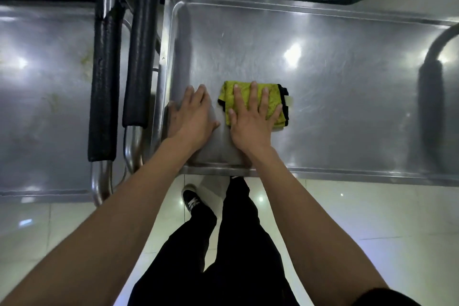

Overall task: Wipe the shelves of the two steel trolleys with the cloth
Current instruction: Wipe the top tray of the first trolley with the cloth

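Beside shelf rim [171, 62], cloth [250, 102] under right hand [250, 119]

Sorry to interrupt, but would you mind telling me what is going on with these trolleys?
A person is wiping the top shelf of the right trolley. Their right hand presses flat on a folded yellow-green cloth near the shelf's front left corner, while the left hand rests flat on the bare steel beside it. The left trolley stands alongside, handles together, with greenish smears showing on its shelf.
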Demonstrator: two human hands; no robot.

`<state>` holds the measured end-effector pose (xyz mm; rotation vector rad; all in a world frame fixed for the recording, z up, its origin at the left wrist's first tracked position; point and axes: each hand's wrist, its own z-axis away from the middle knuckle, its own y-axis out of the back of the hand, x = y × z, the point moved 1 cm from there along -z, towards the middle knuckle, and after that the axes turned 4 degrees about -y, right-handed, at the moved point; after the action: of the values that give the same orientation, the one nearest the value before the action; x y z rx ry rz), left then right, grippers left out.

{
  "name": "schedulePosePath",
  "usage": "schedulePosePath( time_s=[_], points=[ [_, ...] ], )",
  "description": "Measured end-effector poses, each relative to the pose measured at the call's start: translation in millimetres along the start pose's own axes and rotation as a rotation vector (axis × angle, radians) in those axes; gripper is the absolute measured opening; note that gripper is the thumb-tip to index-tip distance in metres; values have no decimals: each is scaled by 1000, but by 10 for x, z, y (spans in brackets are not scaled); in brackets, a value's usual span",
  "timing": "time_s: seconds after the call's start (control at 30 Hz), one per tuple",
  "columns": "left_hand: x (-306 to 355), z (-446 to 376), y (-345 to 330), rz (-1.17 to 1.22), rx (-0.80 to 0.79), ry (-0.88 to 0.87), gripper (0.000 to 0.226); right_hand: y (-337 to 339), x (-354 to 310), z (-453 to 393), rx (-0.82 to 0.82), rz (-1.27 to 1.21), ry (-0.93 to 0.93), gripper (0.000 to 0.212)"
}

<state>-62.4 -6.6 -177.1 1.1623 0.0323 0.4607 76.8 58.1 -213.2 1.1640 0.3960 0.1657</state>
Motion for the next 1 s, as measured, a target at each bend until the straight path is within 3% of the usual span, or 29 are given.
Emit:
schedulePosePath(
  time_s=[0.37, 0.63, 0.8, 1.0],
  points=[
    [2, -96, -17, 73, -84, 120, 88, 504, -464, -1559, -21, 18, 148, 60],
    [9, -66, -54, 108, -76, 130, 83, 783, 38, -1622, 50, 191, 410, 51],
    [58, -13, -116, 119, -53, 144, 79, 747, -154, -1497, 25, 184, 341, 55],
    [134, 352, -306, 200, 80, 136, 56, 729, -248, -1003, -49, 173, 384, 50]
  ],
)
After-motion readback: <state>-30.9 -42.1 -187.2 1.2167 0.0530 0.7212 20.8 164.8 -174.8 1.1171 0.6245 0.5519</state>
